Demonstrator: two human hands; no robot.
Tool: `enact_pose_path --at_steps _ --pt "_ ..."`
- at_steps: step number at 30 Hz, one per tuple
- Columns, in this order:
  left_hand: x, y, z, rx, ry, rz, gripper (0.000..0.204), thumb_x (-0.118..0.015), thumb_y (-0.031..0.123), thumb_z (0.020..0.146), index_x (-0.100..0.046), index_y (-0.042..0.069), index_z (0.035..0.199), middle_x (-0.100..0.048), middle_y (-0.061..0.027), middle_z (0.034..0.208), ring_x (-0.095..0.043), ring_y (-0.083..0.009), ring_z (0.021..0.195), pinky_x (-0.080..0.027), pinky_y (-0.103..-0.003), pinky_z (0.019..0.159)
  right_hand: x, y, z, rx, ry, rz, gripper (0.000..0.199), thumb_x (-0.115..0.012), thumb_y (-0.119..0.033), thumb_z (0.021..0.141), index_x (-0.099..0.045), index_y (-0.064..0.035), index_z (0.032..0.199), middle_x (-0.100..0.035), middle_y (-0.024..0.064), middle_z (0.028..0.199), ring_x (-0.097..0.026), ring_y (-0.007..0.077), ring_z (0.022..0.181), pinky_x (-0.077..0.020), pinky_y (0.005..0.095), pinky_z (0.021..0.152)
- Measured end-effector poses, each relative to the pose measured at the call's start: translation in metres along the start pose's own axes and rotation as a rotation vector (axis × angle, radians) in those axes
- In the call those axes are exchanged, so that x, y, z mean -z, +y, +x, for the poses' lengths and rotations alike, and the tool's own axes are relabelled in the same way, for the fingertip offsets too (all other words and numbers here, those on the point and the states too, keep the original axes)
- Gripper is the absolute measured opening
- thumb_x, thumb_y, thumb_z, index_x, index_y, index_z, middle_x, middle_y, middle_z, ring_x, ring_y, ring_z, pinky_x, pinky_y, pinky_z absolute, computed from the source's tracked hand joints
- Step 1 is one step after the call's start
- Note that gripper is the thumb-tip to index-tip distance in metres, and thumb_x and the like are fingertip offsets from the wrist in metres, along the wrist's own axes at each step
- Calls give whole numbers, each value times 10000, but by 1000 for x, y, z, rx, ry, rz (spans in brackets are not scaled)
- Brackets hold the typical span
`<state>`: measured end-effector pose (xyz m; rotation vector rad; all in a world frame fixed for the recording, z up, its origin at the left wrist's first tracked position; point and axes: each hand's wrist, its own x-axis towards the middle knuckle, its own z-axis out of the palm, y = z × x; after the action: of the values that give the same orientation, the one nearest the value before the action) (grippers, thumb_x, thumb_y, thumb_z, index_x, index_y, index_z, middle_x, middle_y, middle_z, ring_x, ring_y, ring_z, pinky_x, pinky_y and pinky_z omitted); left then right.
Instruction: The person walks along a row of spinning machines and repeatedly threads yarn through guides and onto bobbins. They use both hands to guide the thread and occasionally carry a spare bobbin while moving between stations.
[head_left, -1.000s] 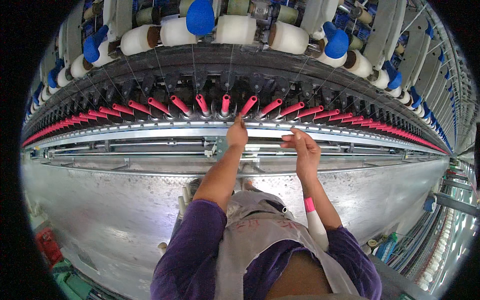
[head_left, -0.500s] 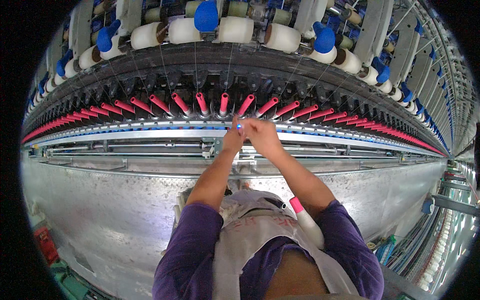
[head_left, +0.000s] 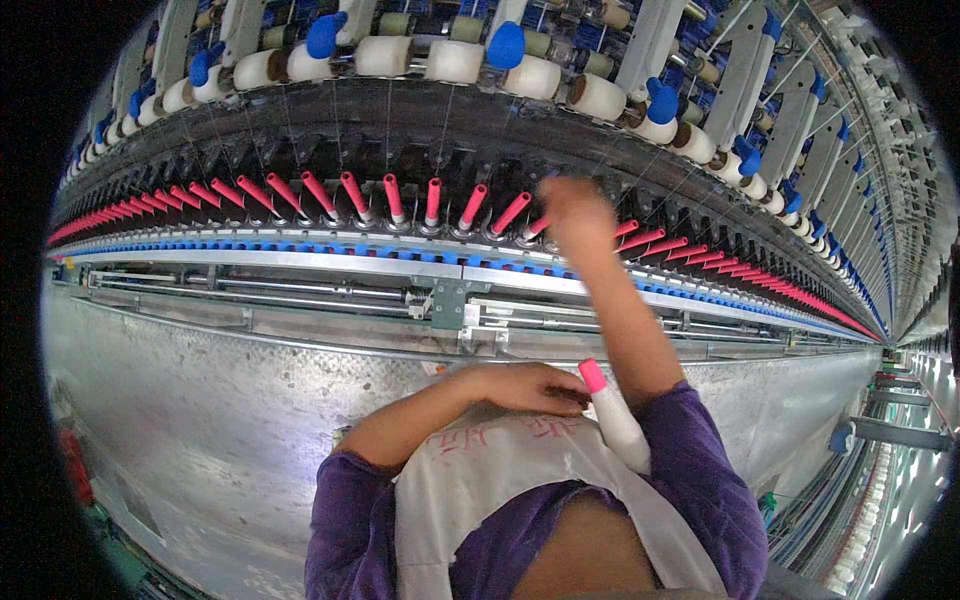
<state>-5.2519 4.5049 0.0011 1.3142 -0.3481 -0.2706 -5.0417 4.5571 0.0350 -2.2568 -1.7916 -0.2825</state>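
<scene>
**A spinning mill floor**

This is a textile factory. One long spinning frame (head_left: 450,300) runs wall to wall, with a row of pink bobbins (head_left: 390,200) along its rail and white roving spools (head_left: 455,62) above. More machines (head_left: 900,330) recede down the aisle at right over a grey floor (head_left: 200,430).

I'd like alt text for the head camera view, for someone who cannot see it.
A person's right hand reaches up to a long row of pink spindles on a spinning machine, while the left hand rests at an apron pocket beside a white bobbin with a pink tip. Cream yarn spools line the top.
</scene>
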Motion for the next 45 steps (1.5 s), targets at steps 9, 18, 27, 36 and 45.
enact_pose_path --at_steps 9,18,27,36,45 --pt "-22 59 1 48 -186 27 700 -584 606 944 -576 39 1356 -640 -138 1291 -581 -234 1203 -430 -344 1049 48 -7 -11 -108 -37 -314 158 -686 -190 864 -684 -36 901 -661 194 891 -625 380 828 -504 509 755" --pt "-43 108 -10 -197 -261 -181 590 -656 443 956 -518 50 1375 -600 -112 1320 -528 -210 1240 -387 -353 1095 167 -6 175 -8 351 -540 185 -689 -259 885 -712 -99 974 -657 153 987 -642 309 903 -452 518 860" --pt "-62 98 -16 -288 -26 -158 546 -625 499 960 -588 38 1251 -657 -106 1165 -599 -202 1097 -470 -335 963 166 -29 179 -170 -101 -910 153 -600 -144 932 -685 -26 885 -685 130 808 -675 317 806 -492 494 899" --pt "-92 81 38 -217 111 -34 575 -608 492 972 -570 34 1317 -647 -140 1242 -600 -222 1157 -466 -345 1000 129 -21 54 304 706 -153 271 -697 -345 883 -732 -77 861 -674 98 681 -648 299 612 -497 423 617" --pt "-129 -6 1 -140 833 -49 549 -521 405 1037 -472 13 1419 -626 -134 1278 -590 -224 1182 -450 -364 1043 -86 -72 -161 -200 -660 1107 305 -600 -297 1001 -704 -30 899 -656 28 752 -550 83 711 -434 287 639"
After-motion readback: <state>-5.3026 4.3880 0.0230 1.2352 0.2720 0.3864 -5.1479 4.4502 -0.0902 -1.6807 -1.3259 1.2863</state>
